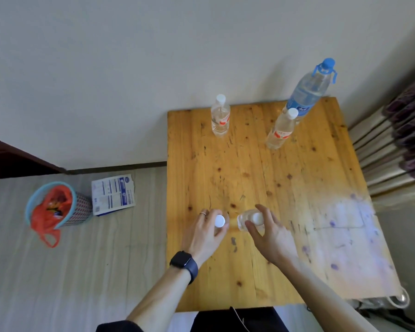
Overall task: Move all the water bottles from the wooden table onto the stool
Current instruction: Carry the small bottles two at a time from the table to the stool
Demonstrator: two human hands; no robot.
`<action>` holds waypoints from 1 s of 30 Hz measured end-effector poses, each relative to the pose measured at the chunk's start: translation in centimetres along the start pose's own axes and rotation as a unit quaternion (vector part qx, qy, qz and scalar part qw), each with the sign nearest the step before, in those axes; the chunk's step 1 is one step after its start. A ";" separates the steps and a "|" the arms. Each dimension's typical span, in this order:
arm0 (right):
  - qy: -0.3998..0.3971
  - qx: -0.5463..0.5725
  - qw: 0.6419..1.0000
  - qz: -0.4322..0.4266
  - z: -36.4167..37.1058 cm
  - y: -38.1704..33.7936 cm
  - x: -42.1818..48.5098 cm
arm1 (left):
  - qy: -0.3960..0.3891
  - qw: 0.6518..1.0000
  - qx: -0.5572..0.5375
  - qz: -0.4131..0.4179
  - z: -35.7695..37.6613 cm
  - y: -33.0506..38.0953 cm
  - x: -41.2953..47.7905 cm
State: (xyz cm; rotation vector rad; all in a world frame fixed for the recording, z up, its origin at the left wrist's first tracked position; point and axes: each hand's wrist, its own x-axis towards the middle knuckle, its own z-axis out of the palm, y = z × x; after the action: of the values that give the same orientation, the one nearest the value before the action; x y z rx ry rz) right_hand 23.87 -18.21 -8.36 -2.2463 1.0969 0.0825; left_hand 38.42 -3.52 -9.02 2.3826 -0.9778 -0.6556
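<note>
Pine bench (pixel 261 178): your left hand (pixel 207 232) and right hand (pixel 265 232) each wrap a bottle, so you carry two at once.

Bench: a wooden bench (pixel 261 178) fills the right centre of the frame, against the pale wall.
Left hand: the left hand (pixel 207 233), a ring on one of its fingers (pixel 203 215) and a black watch (pixel 184 264) on the wrist, wraps a white-capped bottle (pixel 219 221) at lower centre.
Right hand: the right hand (pixel 266 232) curls around a second clear bottle (pixel 246 220) just beside the first.
Far bottles: two small bottles (pixel 221 116) (pixel 282 129) stand upright near the bench's far edge; a large blue-capped bottle (pixel 309 89) stands behind the right one.
Floor, left of frame: a basket (pixel 82 207) with an orange bag (pixel 50 212); beside it a printed carton (pixel 113 194).
</note>
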 end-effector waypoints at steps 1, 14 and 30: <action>-0.003 0.013 1.000 0.005 0.2 0.1 0.1 | 0.002 1.000 -0.014 -0.006 0.2 0.0 0.0; -0.044 0.186 0.981 0.034 2.9 1.8 2.3 | -0.055 0.982 -0.164 -0.075 1.1 -0.2 2.2; 0.003 0.194 0.976 0.096 3.6 0.9 1.7 | -0.012 0.967 -0.230 -0.105 4.2 0.6 2.0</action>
State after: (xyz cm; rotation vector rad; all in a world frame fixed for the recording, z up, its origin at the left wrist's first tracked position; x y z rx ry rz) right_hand 25.06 -17.76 -12.26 -1.7932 1.2137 -0.0560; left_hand 36.93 -6.35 -12.37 2.0760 -0.5101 -0.8833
